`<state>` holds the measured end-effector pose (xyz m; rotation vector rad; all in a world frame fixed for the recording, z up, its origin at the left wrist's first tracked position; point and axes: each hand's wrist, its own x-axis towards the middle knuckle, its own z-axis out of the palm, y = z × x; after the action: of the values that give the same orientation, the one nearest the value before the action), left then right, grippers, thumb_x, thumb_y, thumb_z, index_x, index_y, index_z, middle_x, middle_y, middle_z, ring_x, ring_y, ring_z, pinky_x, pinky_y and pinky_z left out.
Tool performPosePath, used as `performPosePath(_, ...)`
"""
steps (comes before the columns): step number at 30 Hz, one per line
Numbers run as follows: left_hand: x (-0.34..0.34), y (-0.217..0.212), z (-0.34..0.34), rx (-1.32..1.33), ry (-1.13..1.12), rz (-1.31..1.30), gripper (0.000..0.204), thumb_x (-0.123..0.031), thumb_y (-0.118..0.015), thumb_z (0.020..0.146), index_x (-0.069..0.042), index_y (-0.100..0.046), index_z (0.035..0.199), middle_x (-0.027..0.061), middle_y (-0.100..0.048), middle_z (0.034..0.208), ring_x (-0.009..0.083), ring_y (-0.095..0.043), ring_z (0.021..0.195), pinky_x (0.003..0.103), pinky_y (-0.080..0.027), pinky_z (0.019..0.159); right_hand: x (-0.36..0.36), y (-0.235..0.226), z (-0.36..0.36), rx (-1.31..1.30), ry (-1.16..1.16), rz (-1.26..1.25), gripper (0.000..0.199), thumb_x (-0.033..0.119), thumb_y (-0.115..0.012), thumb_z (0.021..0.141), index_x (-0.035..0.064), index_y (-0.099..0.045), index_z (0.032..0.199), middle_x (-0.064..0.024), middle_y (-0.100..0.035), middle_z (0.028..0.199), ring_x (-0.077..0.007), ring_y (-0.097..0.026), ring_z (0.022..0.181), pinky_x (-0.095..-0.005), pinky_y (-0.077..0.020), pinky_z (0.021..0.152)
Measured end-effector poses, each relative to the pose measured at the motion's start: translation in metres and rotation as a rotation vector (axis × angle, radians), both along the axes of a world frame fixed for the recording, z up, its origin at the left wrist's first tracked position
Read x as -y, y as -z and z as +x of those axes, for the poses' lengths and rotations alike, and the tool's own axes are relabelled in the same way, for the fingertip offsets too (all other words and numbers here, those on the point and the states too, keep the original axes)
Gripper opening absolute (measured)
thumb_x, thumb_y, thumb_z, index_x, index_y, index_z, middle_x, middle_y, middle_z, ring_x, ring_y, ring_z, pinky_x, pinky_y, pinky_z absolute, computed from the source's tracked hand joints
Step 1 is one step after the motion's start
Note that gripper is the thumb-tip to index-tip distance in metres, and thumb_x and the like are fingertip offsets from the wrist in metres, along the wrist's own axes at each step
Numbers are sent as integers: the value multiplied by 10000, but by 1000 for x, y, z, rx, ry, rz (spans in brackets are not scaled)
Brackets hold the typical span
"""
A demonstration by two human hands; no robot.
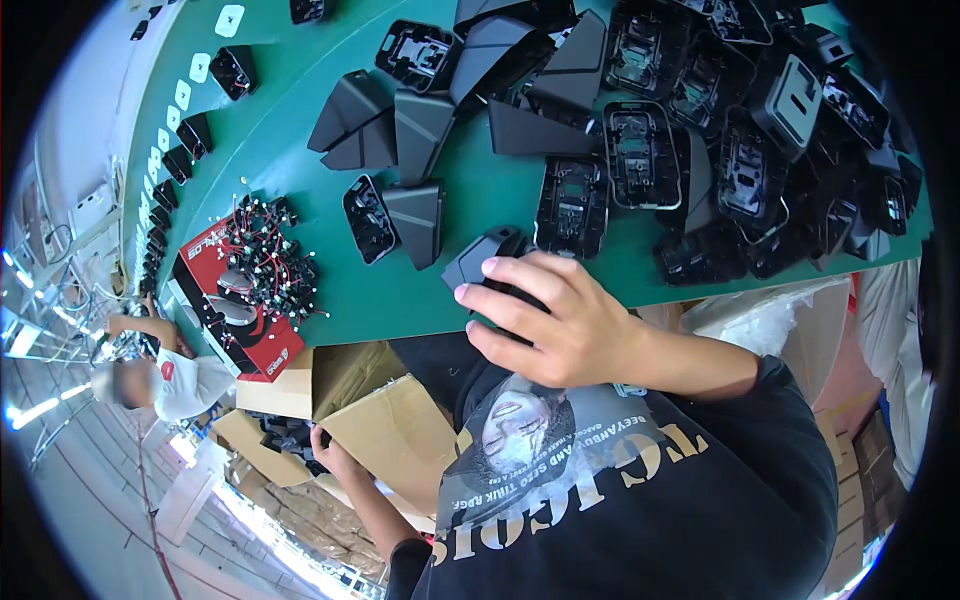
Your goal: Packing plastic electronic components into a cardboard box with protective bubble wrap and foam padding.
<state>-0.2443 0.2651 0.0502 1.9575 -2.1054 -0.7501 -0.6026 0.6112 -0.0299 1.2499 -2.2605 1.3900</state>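
Observation:
At the table's near edge, my right hand (560,315) has its fingers curled over a black plastic housing (482,258), gripping it. Lower down and to the left, my left hand (332,452) reaches to an opened cardboard box (392,425). Its fingers are mostly hidden by the box flap, close to dark parts (285,432) inside. Just beyond my right hand lie an upturned housing (572,205) with its ribbed inside showing and a grey-black wedge-shaped cover (415,215).
A large heap of black housings (740,170) covers the table's right side. On the left, a red box (262,350) bears a tangle of wired connectors (265,255). Small black parts and white pads (200,68) line the far left edge. Another person (165,375) stands farther left.

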Motion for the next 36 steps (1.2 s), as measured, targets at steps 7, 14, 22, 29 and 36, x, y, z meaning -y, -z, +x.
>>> performPosePath(7, 17, -28, 4, 45, 43, 225, 552, 145, -592, 785, -30, -594, 1309, 112, -684, 1211, 219, -642, 1063, 287, -501, 949, -2, 2, -3, 17, -28, -33, 126, 94, -710, 832, 105, -679, 954, -72, -630, 1268, -259, -541, 1212, -371, -516, 890)
performPosePath(14, 23, -42, 16, 41, 100, 393, 745, 192, -555, 760, -36, -520, 1468, 122, -658, 1314, 228, -639, 1125, 271, -477, 996, -3, 4, -1, 49, -41, -81, 108, 90, -688, 848, 95, -679, 955, -80, -635, 1252, -260, -548, 1204, -340, -542, 854)
performPosePath(22, 27, -45, 19, -119, 121, 503, 810, 183, -546, 752, -40, -449, 1524, 140, -603, 1408, 245, -624, 1166, 278, -458, 1023, -4, 2, 0, 70, -46, -109, 102, 88, -678, 848, 94, -677, 950, -82, -634, 1249, -261, -549, 1200, -352, -537, 869)
performPosePath(29, 32, -65, 40, -395, 252, 323, 833, 114, -569, 769, -48, -376, 1563, 168, -620, 1350, 264, -635, 1134, 329, -478, 1011, -5, 1, -5, 28, -34, -70, 145, 89, -704, 803, 88, -672, 944, -74, -626, 1257, -272, -549, 1196, -391, -510, 923)
performPosePath(36, -54, -105, -103, -354, 557, 21, 794, 52, -690, 751, 4, -437, 1502, 180, -649, 1245, 255, -642, 1055, 358, -506, 975, -6, -8, -4, -6, 25, 3, 184, 82, -698, 775, 86, -641, 950, -80, -607, 1245, -298, -544, 1203, -388, -487, 940)
